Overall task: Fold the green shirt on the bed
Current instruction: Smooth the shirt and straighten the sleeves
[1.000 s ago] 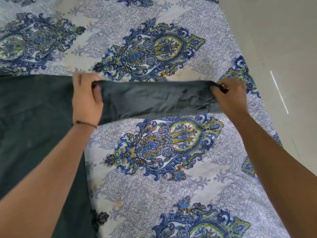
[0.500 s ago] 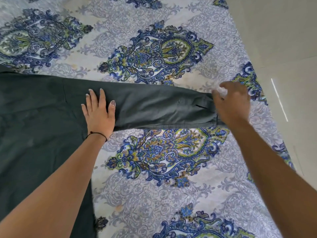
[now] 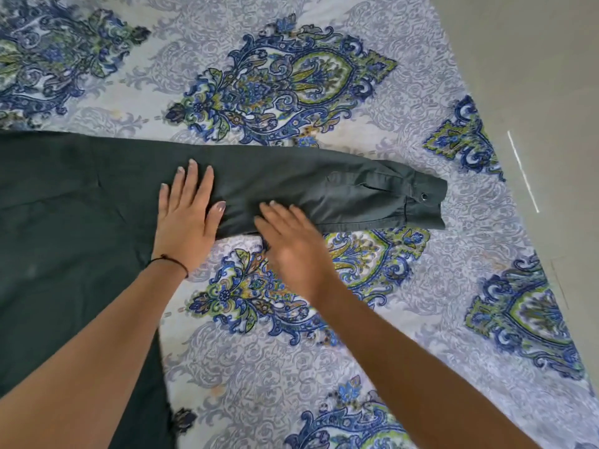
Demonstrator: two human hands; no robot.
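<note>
Lying flat on patterned blue-and-white bed sheet point(image 3: 372, 351): dark green cotton shirt point(image 3: 81, 205), sleeve point(image 3: 324, 189) extending rightward. Pressing near sleeve's base: left hand point(image 3: 186, 222), fingers open. Resting blurred on sleeve's lower edge: right hand point(image 3: 295, 251), fingers open.

The bed point(image 3: 372, 351) fills most of the view, covered by a pale sheet printed with grey scrollwork and large blue-and-green paisley medallions. Its right edge runs diagonally down the frame, with plain beige floor point(image 3: 534, 76) beyond it. Lying directly on the sheet is the green shirt point(image 3: 64, 222), dark and spread flat: its body covers the left side of the bed, and one long sleeve point(image 3: 308, 186) stretches rightward across the middle. The sleeve's cuff point(image 3: 424, 202), with a small metal snap, ends near the bed's right edge.
</note>
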